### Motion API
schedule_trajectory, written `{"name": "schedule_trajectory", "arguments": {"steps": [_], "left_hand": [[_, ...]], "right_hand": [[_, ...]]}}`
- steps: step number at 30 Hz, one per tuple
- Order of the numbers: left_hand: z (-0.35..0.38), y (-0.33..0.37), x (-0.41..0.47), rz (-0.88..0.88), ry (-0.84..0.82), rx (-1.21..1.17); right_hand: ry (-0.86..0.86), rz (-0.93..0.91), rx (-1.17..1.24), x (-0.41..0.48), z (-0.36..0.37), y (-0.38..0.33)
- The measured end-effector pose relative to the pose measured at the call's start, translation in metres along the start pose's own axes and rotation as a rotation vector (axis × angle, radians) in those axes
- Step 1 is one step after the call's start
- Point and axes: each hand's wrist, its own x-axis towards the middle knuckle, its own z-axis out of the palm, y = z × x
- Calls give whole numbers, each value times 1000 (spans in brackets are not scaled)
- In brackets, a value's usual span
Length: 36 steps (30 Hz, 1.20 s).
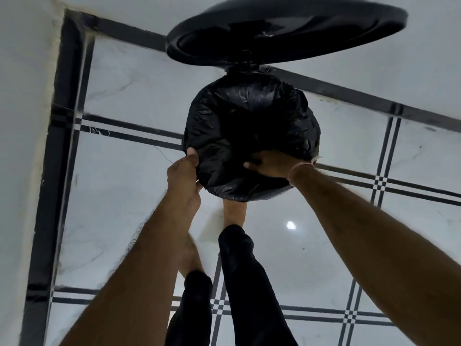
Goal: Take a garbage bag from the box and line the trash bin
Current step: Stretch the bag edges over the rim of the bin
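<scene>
Both hands' grip closed on black garbage bag [249,126], left hand [183,176] at rim, right hand [272,163] opposite, bin lid [287,31] raised

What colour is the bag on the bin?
Black. The bag is shiny, crinkly black plastic, seen best in the head view, the only one.

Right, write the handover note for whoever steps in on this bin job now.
Left hand: pinching the garbage bag at the near-left rim of the trash bin.
Right hand: gripping the bag's edge at the near-right rim.
The bin stands on the tiled floor, lid up behind it. The bag is already stretched over the opening and folded round the rim.
Box not in view.
Left: check the bag's far side, smooth it, let go, lower the lid.
</scene>
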Motion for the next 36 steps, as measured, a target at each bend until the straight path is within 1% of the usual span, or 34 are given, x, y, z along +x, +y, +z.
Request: {"name": "schedule_trajectory", "arguments": {"steps": [1,4,7,8,9,10,12,13,14,18,19,20,23,24,26,28,32,36], "left_hand": [[0,0,1,1,-1,4],[0,0,3,-8,10,12],[0,2,2,-14,12,10],[-1,1,0,-17,4,10],[-1,2,-2,-17,-9,7],[-1,1,-3,-17,-20,-7],[-2,0,-5,-18,-36,-53],[-2,0,-5,-22,-40,-73],[-3,-1,-4,-27,-50,-85],[-7,-4,1,-51,-67,-145],[-8,-4,2,-56,-59,-166],[-9,-5,3,-59,-55,-189],[-9,-8,8,-59,-83,-223],[-9,-9,9,-62,-95,-225],[-9,-10,10,-80,-107,-226],[-10,-10,10,-108,-119,-241],[-10,-10,12,-115,-112,-240],[-11,-11,10,-121,-58,-179]], "right_hand": [[13,-8,-15,-2,-1,-2],[189,-114,21,-18,-2,-7],[294,-200,62,-39,1,-2],[364,-216,94,-46,7,2],[489,-218,122,-53,12,6],[648,-203,142,-60,18,11],[955,-84,218,-73,27,18],[1037,2,301,-77,31,20],[1069,81,423,-80,34,22],[1033,297,1167,-75,35,27],[1004,332,1318,-72,32,31],[954,340,1426,-68,30,38],[705,293,1673,-63,26,54],[639,267,1734,-62,26,57],[530,229,1775,-60,25,63],[460,214,1816,-57,22,67],[473,198,1940,-52,17,65],[483,179,1893,-52,18,68]]}}
